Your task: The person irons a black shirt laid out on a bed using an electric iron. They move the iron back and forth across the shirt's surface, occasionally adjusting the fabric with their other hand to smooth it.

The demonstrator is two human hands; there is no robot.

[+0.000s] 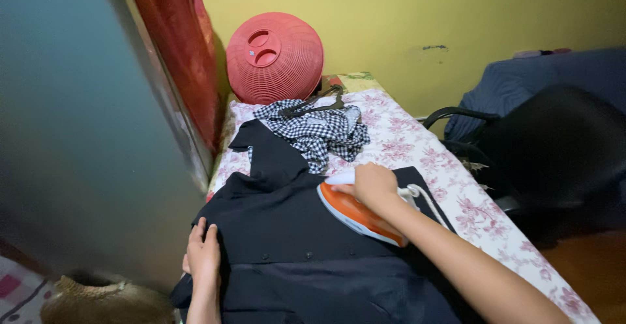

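Iron (355, 213) gripped by right hand (373, 185), left hand (203, 252) pinning garment edge (215, 232)

The right hand (373, 185) grips an orange iron (355, 214) on a dark shirt (287, 232), whose near left edge the left hand (203, 253) presses flat.

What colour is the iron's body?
Orange with a white handle; the iron shows in the head view.

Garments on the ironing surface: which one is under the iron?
The dark navy buttoned garment, spread flat beneath the orange iron in the right hand, left hand on its edge. The checked one lies crumpled beyond.
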